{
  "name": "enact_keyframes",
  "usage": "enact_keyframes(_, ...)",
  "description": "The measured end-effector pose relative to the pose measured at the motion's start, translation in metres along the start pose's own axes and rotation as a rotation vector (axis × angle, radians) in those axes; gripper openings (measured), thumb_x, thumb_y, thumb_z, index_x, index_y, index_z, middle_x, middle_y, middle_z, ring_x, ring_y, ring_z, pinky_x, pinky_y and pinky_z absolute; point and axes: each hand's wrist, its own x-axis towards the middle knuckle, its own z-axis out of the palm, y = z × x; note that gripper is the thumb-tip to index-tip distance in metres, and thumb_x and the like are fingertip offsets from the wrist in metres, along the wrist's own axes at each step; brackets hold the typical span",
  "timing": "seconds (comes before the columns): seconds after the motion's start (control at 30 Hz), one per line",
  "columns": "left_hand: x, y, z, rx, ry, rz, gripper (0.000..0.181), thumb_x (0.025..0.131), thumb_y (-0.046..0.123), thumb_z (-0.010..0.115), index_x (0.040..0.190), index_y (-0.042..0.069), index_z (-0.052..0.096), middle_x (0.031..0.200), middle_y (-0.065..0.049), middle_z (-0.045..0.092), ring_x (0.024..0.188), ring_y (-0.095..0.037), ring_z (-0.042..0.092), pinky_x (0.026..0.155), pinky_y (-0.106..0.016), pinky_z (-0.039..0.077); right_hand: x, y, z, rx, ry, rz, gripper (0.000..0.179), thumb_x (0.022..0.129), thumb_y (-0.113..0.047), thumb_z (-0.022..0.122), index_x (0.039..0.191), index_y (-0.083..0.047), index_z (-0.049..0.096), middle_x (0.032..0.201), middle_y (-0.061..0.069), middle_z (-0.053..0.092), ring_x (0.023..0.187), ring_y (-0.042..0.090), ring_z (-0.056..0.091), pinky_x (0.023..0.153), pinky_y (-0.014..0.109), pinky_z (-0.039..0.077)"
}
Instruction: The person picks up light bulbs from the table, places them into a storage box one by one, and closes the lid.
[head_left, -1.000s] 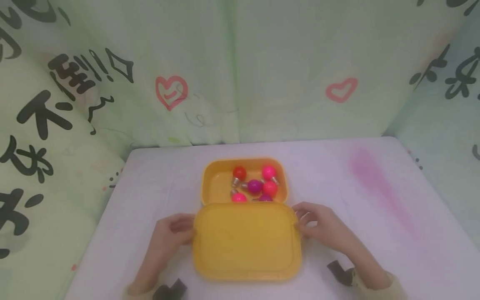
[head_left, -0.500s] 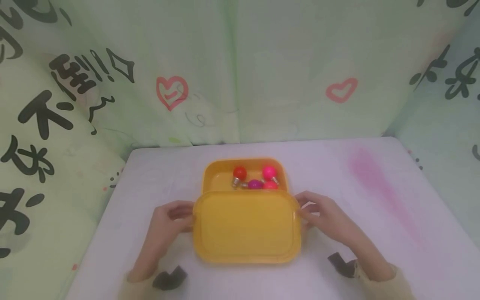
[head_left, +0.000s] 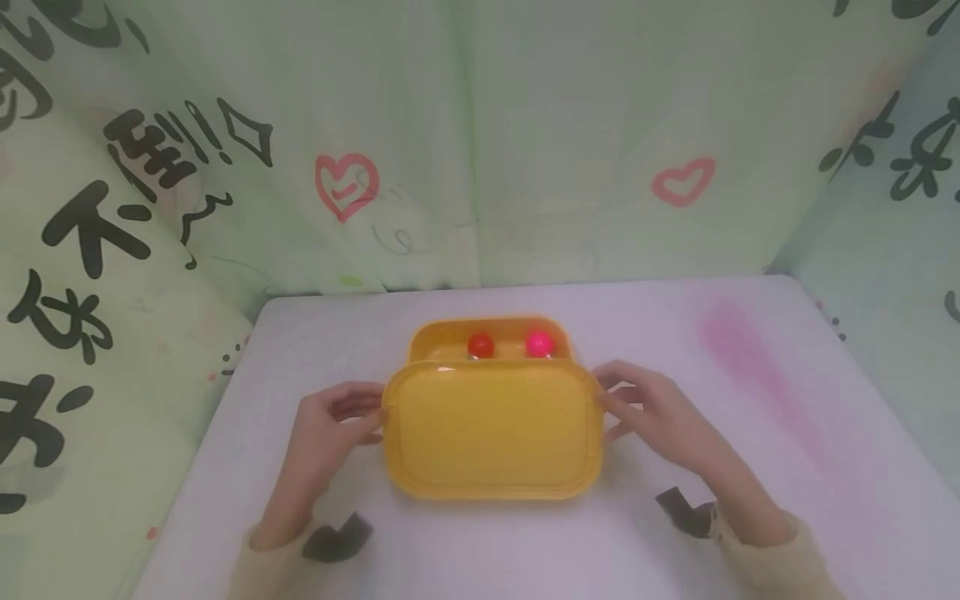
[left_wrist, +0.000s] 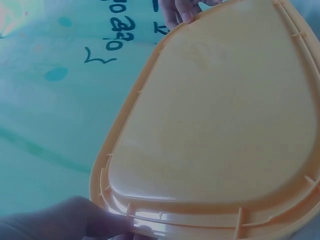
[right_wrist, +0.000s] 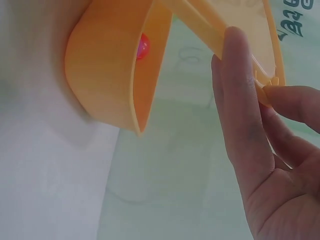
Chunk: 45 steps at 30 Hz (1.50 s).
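Observation:
Both hands hold a yellow plastic lid (head_left: pixel 495 429) level between them. My left hand (head_left: pixel 333 429) pinches its left edge, and my right hand (head_left: pixel 648 412) pinches the right edge. The lid's ribbed underside rim (left_wrist: pixel 200 220) shows in the left wrist view. Behind and below it stands a yellow box (right_wrist: pixel 105 65), its open top partly covered by the lid in the head view. Inside the box a red bulb (head_left: pixel 481 345) and a pink bulb (head_left: pixel 539 343) show near the far wall. The front of the box and whatever else lies in it are hidden.
The box stands on a white table (head_left: pixel 750 500) with a pink stain (head_left: pixel 735 342) at the right. A pale green curtain (head_left: pixel 570 125) with hearts and black lettering hangs behind and at the sides. Dark straps (head_left: pixel 337 537) show near both wrists.
Both hands have carried the lid away from the body, over the box. Several bulbs seen earlier, purple and pink ones among them, are now hidden behind it.

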Motion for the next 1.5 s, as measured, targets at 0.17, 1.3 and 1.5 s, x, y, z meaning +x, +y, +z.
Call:
enact_keyframes(0.17, 0.002, 0.003, -0.002, -0.016, 0.004, 0.028, 0.03, 0.088, 0.007, 0.072, 0.117, 0.004, 0.068, 0.113, -0.013, 0.071, 0.099, -0.021, 0.07, 0.071, -0.034, 0.061, 0.002, -0.005, -0.002, -0.006, 0.011, 0.005, 0.026, 0.098, -0.011, 0.062, 0.121, 0.0, 0.06, 0.109, 0.017, 0.064, 0.097, 0.028, 0.069, 0.065, 0.03, 0.06)
enact_keyframes(1.3, 0.004, 0.025, -0.002, -0.169, 0.065, 0.164, 0.042, 0.09, 0.036, 0.071, 0.117, 0.004, 0.067, 0.116, -0.009, 0.068, 0.103, -0.014, 0.067, 0.08, -0.031, 0.059, 0.006, -0.023, -0.02, 0.014, 0.127, -0.121, 0.019, 0.097, -0.011, 0.063, 0.115, -0.005, 0.065, 0.11, 0.009, 0.068, 0.095, 0.016, 0.071, 0.082, 0.033, 0.059)
enact_keyframes(1.5, 0.004, 0.026, -0.002, -0.178, 0.07, 0.154, 0.045, 0.091, 0.042, 0.068, 0.116, 0.004, 0.068, 0.116, -0.009, 0.068, 0.106, -0.015, 0.066, 0.085, -0.029, 0.057, 0.005, -0.026, -0.022, -0.074, 0.161, -0.108, 0.019, 0.095, -0.014, 0.066, 0.114, -0.009, 0.067, 0.107, 0.004, 0.07, 0.096, 0.011, 0.07, 0.085, 0.021, 0.055)
